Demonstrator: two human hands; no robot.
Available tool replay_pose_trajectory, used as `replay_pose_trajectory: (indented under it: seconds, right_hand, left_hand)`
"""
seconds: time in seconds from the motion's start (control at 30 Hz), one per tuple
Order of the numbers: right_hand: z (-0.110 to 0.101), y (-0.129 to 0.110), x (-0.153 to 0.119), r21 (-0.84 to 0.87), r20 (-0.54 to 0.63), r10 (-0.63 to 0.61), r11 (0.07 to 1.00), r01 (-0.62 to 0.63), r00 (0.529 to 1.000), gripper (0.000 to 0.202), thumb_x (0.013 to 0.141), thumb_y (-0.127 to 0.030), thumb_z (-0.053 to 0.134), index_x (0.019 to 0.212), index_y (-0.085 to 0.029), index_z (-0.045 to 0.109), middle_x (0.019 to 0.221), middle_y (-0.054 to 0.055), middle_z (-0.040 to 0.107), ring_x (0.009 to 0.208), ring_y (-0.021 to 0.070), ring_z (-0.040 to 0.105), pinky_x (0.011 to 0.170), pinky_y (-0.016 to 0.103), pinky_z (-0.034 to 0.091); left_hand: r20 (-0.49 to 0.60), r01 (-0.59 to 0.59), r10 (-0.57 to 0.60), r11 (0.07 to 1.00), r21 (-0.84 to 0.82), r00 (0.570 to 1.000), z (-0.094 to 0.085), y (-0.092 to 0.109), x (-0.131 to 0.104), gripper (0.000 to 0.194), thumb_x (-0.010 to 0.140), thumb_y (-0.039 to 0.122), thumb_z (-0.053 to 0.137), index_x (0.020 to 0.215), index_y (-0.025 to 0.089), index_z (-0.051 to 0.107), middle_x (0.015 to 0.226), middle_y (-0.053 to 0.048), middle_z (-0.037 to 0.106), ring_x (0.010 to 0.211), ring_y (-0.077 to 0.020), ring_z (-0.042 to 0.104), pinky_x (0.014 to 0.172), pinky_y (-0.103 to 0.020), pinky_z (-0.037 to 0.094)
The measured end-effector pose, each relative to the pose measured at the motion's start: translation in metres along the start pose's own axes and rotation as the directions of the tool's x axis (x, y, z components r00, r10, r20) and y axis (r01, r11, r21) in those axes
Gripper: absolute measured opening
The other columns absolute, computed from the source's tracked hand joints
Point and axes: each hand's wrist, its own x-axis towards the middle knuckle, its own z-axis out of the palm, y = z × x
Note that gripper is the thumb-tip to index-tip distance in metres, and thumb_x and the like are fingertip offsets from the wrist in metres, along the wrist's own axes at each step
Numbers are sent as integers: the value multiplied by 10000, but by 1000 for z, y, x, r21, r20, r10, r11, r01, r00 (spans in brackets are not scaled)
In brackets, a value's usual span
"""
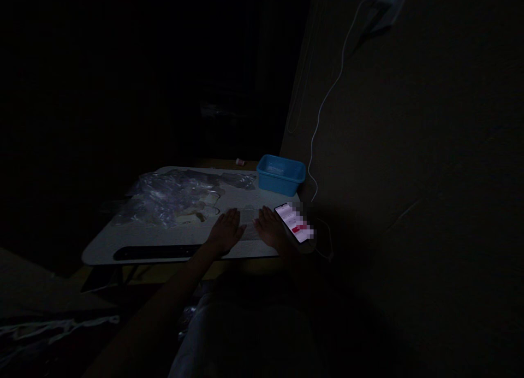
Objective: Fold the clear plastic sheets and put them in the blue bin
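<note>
Both hands lie palm down and flat, just apart from each other, over the near part of the pale surface (102, 247). The left hand (225, 231) comes in from the lower left on a long, slanting forearm, its fingers stretched away from the body and its thumb spread toward the middle. The right hand (269, 226) mirrors it, fingers pointing forward and to the left, its forearm sinking into shadow. Neither is curled around anything; both look spread and flat. Between them lies a thin, see-through sheet (249, 224), its far edge faintly visible; the hands rest at its two sides, though the dark hides exactly how much of it is under the palms.

A blue basin (278, 183) stands upright and open at the far right corner. A pale sheen shows inside, but its contents cannot be told. At the left, a heap of crumpled clear plastic (161, 195) spreads over the surface, with pale pieces (191, 218) at its near right edge; whether they lie within the plastic or beside it is unclear. A lit phone (292, 222) lies tilted just beside the right hand.
</note>
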Motion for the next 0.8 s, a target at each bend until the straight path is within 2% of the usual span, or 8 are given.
replay_pose_trajectory:
  seconds: [0.13, 0.3, 0.47, 0.57, 0.7, 0.8]
  right_hand:
    - [4, 2, 0, 4, -11, 10, 1000, -10, 1000, 471, 913, -362, 249, 1241, -80, 433, 1322, 169, 412, 1261, 240, 323, 1025, 430, 240]
    - [7, 7, 4, 52, -35, -17, 998, 19, 999, 429, 911, -325, 263, 1236, -113, 447, 1287, 145, 464, 1232, 220, 373, 1009, 419, 288]
    - [2, 12, 7, 132, -22, 50, 990, -46, 999, 476, 907, -321, 261, 1255, -39, 422, 1306, 166, 435, 1236, 205, 368, 1017, 354, 302]
    - [-4, 6, 7, 139, -23, 60, 989, -56, 998, 469, 901, -293, 264, 1283, -51, 389, 1338, 156, 395, 1261, 207, 325, 1034, 383, 266]
    - [-9, -15, 9, 112, 1, -77, 991, 77, 997, 451, 899, -280, 273, 1317, -126, 344, 1377, 103, 351, 1288, 189, 267, 1052, 421, 196]
    - [-5, -27, 10, 104, 53, -163, 982, 157, 985, 450, 905, -310, 263, 1307, -134, 358, 1372, 96, 363, 1284, 179, 275, 1046, 404, 212]
  left_hand:
    - [-33, 28, -28, 1000, 2, 999, 2, -3, -3, 520, 885, 345, 186, 1267, 67, 404, 1355, -158, 368, 1280, -245, 281, 1023, -400, 239]
    - [-54, 59, -57, 998, 29, 997, 6, -2, -2, 510, 870, 317, 223, 1283, 61, 377, 1362, -156, 359, 1273, -239, 297, 1016, -380, 245]
    - [-48, 47, -45, 999, 26, 998, 5, -2, -1, 520, 869, 315, 237, 1273, 21, 383, 1355, -184, 356, 1271, -259, 296, 1014, -387, 248]
    - [-55, 49, -48, 999, 17, 997, 4, -1, -2, 519, 868, 310, 243, 1271, 15, 384, 1353, -191, 355, 1271, -262, 295, 1020, -391, 238]
    - [-71, 51, -50, 999, 13, 996, 5, -1, -1, 509, 858, 303, 248, 1271, 41, 390, 1350, -183, 364, 1267, -258, 306, 1011, -406, 251]
    - [-56, 48, -47, 999, 15, 997, 5, -1, -1, 508, 848, 295, 265, 1273, 46, 389, 1353, -178, 361, 1266, -260, 307, 1008, -410, 256]
